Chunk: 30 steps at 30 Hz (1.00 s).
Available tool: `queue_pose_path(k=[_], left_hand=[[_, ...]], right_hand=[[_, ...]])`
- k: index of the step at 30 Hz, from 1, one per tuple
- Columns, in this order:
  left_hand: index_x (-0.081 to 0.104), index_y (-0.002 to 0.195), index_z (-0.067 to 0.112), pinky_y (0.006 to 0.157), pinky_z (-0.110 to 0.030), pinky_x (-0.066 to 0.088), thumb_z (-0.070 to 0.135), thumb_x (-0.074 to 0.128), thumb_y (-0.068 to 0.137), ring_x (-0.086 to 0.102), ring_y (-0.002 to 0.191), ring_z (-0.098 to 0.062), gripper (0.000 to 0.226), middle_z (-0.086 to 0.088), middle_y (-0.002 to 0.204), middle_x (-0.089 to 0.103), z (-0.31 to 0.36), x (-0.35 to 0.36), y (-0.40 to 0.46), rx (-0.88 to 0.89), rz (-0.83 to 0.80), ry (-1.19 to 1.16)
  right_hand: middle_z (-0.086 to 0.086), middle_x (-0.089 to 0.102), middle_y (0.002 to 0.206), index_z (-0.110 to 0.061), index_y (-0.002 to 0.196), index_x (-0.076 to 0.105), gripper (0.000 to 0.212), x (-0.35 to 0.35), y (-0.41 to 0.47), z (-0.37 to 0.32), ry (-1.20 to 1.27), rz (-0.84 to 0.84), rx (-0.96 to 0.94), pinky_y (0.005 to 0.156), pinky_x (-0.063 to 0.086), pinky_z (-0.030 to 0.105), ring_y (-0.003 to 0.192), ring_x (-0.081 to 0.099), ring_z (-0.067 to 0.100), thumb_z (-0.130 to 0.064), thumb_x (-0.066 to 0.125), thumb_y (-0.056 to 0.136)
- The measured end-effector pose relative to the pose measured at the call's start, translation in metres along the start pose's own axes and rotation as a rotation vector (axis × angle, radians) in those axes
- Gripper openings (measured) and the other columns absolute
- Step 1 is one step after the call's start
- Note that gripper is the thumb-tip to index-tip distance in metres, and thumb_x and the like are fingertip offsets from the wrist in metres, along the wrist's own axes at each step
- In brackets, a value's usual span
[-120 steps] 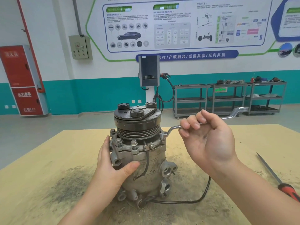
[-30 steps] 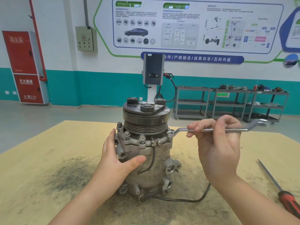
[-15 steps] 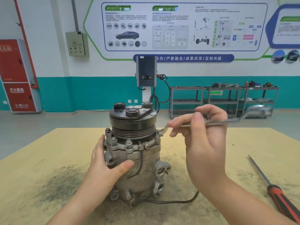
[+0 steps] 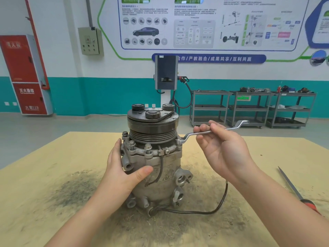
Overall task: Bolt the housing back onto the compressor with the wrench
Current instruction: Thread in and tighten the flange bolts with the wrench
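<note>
Tightening stage on an upright compressor (image 4: 156, 175) standing mid-counter (image 4: 53, 202) on a dark, grimy patch. Cast metal body, judged heavy, rigid and possibly greasy; best steadied low on the barrel, clear of ports and the black cable (image 4: 210, 210). Housing (image 4: 151, 153) seated on top beneath the grooved pulley (image 4: 153, 134), with flange bolts (image 4: 131, 143) standing visibly proud at the front. Wrench (image 4: 211, 131), a slim offset ring spanner of stiff steel, ring end dropped over the right-side flange bolt, shank running up and to the right; best taken far out along the shank for leverage. Left hand (image 4: 122, 173) wrapped against the body's left flank, thumb across the front. Right hand (image 4: 222, 148) raised, palm toward the camera, fingertips pinching the shank lightly. Red-handled screwdriver (image 4: 292, 186) lying well apart at right.
</note>
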<state>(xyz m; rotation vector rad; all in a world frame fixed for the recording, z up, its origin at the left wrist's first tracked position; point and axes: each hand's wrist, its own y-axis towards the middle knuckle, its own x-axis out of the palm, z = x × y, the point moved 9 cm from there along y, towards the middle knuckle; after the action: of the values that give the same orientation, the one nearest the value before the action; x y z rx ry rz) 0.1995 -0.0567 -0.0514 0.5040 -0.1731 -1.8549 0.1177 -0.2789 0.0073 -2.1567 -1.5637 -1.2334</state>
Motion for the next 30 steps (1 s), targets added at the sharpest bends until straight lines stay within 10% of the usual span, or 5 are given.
queue_pose_path(k=[7, 14, 22, 30], left_hand=[[0.006, 0.156, 0.042, 0.118, -0.048, 0.031, 0.094, 0.066, 0.032, 0.032, 0.144, -0.009, 0.148, 0.017, 0.16, 0.024, 0.002, 0.0, 0.001, 0.009, -0.003, 0.028], [0.005, 0.157, 0.04, 0.117, -0.038, 0.027, 0.066, 0.074, 0.059, 0.028, 0.142, -0.005, 0.122, 0.017, 0.16, 0.021, 0.001, -0.001, 0.001, 0.024, 0.02, 0.038], [0.009, 0.154, 0.046, 0.117, -0.049, 0.034, 0.076, 0.072, 0.045, 0.036, 0.142, -0.012, 0.129, 0.012, 0.158, 0.03, -0.002, 0.0, 0.002, 0.003, 0.026, 0.011], [0.012, 0.153, 0.047, 0.114, -0.051, 0.037, 0.088, 0.075, 0.034, 0.043, 0.139, -0.014, 0.14, 0.008, 0.156, 0.036, -0.004, 0.002, 0.003, -0.013, 0.021, -0.054]], right_hand=[[0.007, 0.062, 0.062, -0.011, 0.095, 0.042, 0.012, 0.02, -0.024, -0.023, -0.165, -0.166, -0.436, 0.061, 0.053, 0.03, 0.069, 0.067, 0.026, -0.004, 0.033, 0.098], [0.006, 0.056, 0.057, -0.011, 0.094, 0.041, 0.02, -0.002, -0.015, -0.003, 0.03, 0.059, -0.236, 0.052, 0.051, 0.025, 0.062, 0.066, 0.022, 0.0, 0.026, 0.102], [0.015, 0.065, 0.082, -0.007, 0.097, 0.058, 0.018, 0.073, -0.098, -0.008, -0.998, -0.349, -1.144, 0.073, 0.054, 0.024, 0.079, 0.064, 0.021, -0.021, 0.047, 0.101], [-0.004, 0.063, 0.079, -0.019, 0.096, 0.061, 0.012, 0.089, -0.088, -0.009, -1.069, -0.289, -0.981, 0.067, 0.049, 0.026, 0.072, 0.06, 0.016, -0.017, 0.05, 0.096]])
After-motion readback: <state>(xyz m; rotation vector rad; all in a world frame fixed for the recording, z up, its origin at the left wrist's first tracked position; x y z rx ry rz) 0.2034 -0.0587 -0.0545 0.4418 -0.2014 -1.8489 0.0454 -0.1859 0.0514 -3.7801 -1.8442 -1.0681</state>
